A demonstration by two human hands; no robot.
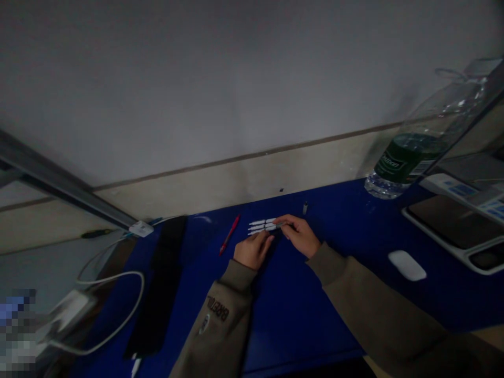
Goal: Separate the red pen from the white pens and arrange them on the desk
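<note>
Three slim white pens (256, 228) lie side by side on the blue tabletop, their narrow tips pointing left. At their lower side my left hand (251, 251) is closed, thumb and fingers pinched at the near pen. My right hand (301, 235) is closed around the right ends of the pens, and its fingers hide those ends. To the left of the pens a red pen (230, 235) lies at a slant, touched by neither hand. A small grey cylinder, perhaps a cap (305, 208), stands just beyond my right hand.
A large plastic bottle (405, 157) with a green label stands at the right by the wall. Near it are a white-framed device (444, 223) and a white mouse (407, 265). Toward the left lie a long black object (159, 294) and a white cable (142, 294).
</note>
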